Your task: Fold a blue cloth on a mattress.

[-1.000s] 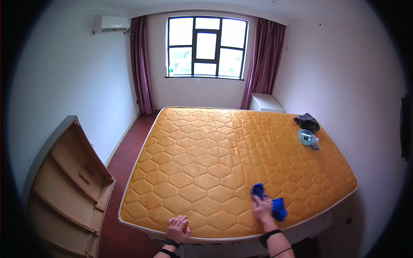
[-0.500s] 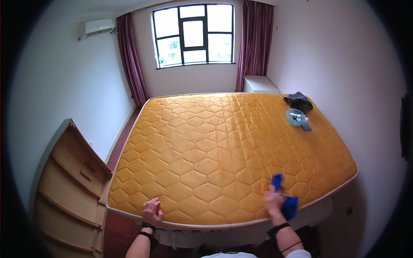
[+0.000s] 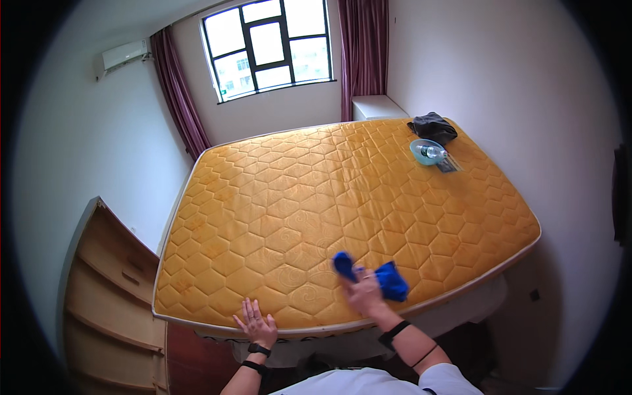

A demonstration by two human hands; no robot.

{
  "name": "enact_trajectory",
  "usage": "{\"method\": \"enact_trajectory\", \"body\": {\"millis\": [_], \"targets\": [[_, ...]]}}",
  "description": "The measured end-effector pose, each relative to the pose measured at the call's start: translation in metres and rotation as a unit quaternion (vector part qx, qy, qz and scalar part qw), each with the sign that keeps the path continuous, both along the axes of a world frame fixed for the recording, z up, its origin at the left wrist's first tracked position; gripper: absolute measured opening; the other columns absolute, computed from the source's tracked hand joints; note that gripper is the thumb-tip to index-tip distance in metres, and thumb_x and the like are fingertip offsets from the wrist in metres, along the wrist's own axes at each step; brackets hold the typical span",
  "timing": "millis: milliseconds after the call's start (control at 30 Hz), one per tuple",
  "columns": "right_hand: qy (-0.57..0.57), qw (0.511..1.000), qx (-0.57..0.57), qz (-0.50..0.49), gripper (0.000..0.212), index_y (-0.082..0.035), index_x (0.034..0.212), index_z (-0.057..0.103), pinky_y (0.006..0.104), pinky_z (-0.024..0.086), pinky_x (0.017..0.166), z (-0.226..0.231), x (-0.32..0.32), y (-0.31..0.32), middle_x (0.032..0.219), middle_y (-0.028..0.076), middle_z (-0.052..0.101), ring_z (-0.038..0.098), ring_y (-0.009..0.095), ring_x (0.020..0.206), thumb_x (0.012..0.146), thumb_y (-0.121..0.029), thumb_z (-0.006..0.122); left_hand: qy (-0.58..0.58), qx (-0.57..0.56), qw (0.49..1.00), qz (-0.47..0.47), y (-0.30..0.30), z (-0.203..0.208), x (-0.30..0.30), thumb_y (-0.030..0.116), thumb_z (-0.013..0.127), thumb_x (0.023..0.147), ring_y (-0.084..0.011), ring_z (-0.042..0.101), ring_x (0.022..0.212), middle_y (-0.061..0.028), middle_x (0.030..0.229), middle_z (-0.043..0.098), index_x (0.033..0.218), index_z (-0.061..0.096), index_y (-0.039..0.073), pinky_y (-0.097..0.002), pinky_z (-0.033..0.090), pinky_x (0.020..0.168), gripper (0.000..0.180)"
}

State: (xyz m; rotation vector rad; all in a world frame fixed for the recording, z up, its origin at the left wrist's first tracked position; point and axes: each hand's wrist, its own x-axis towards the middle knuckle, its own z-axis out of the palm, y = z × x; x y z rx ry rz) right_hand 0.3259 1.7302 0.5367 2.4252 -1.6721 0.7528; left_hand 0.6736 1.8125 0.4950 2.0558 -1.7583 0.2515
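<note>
Toward the near edge of the quilted mattress (image 3: 263,197), the right hand (image 3: 363,293) has swept leftward with the blue cloth (image 3: 393,283), its blurred fingers clamped on it — so the work now seems to fall on a patch closer to the left hand (image 3: 258,327). That one rests on the edge — fingers slightly apart, holding nothing.

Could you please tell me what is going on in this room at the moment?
A person's right hand holds a blue cloth against an orange-yellow quilted mattress, near its front edge. The left hand rests open on the same edge, with nothing in it. Toward the far right corner of the mattress are a pale blue bowl with a clear bottle in it and a bunched dark fabric.
</note>
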Motion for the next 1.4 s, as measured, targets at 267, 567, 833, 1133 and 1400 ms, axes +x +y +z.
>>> {"method": "enact_trajectory", "body": {"millis": [267,567,833,1133,1400], "targets": [[-0.004,0.915,-0.024,-0.403,0.043,-0.025,0.139,0.061,0.0527,0.046,0.096,-0.017,-0.261,0.022,0.127,0.025,0.061,0.060,0.042,0.111,0.096,-0.029,0.058,0.063,-0.013,0.997,0.031,-0.009,0.003,-0.035,0.030,0.062,0.083,-0.0314,0.029,0.153,-0.0133,0.161,0.039,0.146,0.049,0.011,-0.0643,0.007,0.124,0.066],[0.024,0.956,0.084,-0.279,0.054,-0.017,0.142,0.057,0.0593,0.039,0.105,-0.001,-0.108,0.003,0.143,0.031,0.049,0.049,0.047,0.129,0.095,-0.045,0.055,0.027,-0.051,0.998,0.020,-0.011,0.000,-0.035,0.032,0.064,0.082,-0.0328,0.034,0.149,-0.0118,0.156,0.044,0.141,0.053,0.013,-0.0645,0.013,0.122,0.063],[0.021,0.988,0.115,0.098,0.057,-0.019,0.144,0.061,0.0594,0.026,0.120,0.002,0.062,-0.003,0.156,0.024,0.042,0.038,0.045,0.145,0.094,-0.048,0.058,0.032,-0.032,0.999,0.015,-0.011,0.006,-0.039,0.031,0.063,0.084,-0.0305,0.035,0.149,-0.0102,0.156,0.044,0.141,0.053,0.014,-0.0632,0.013,0.123,0.061],[-0.037,0.999,0.024,0.016,0.042,-0.024,0.131,0.068,0.0522,0.043,0.102,0.005,-0.059,-0.016,0.126,0.020,0.065,0.056,0.040,0.119,0.090,-0.030,0.065,0.041,-0.069,0.997,0.024,-0.008,0.002,-0.036,0.029,0.063,0.085,-0.0287,0.040,0.146,-0.0091,0.152,0.050,0.137,0.057,0.015,-0.0580,0.018,0.124,0.054],[0.020,0.907,0.050,-0.418,0.046,-0.028,0.143,0.054,0.0540,0.050,0.097,-0.013,-0.341,0.022,0.135,0.025,0.057,0.062,0.045,0.112,0.099,-0.037,0.056,0.053,-0.080,0.995,0.003,-0.008,0.001,-0.036,0.025,0.061,0.083,-0.0295,0.044,0.143,-0.0104,0.149,0.054,0.134,0.060,0.013,-0.0565,0.020,0.123,0.052]]}}
